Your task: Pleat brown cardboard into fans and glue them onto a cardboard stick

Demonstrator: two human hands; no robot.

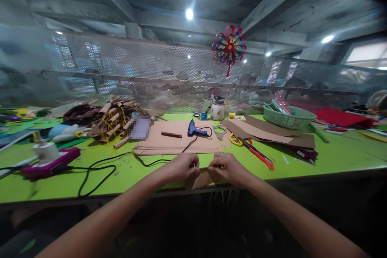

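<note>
My left hand (183, 167) and my right hand (225, 168) meet at the near edge of the green table (332, 155). Both pinch a small piece of brown cardboard (203, 178) between curled fingers. Just beyond them lies a stack of brown cardboard sheets (169, 139) with a brown stick (171, 134) and a blue glue gun (195, 130) on top. The gun's black cord (99, 169) runs left along the table.
Yellow-handled scissors (238, 140) and a red-handled tool (261, 157) lie to the right, beside more brown sheets (266, 131). A green basket (287, 117), a white jar (217, 109), rolled cardboard tubes (115, 119) and a pink power strip (50, 163) stand around. A mesh screen rises behind.
</note>
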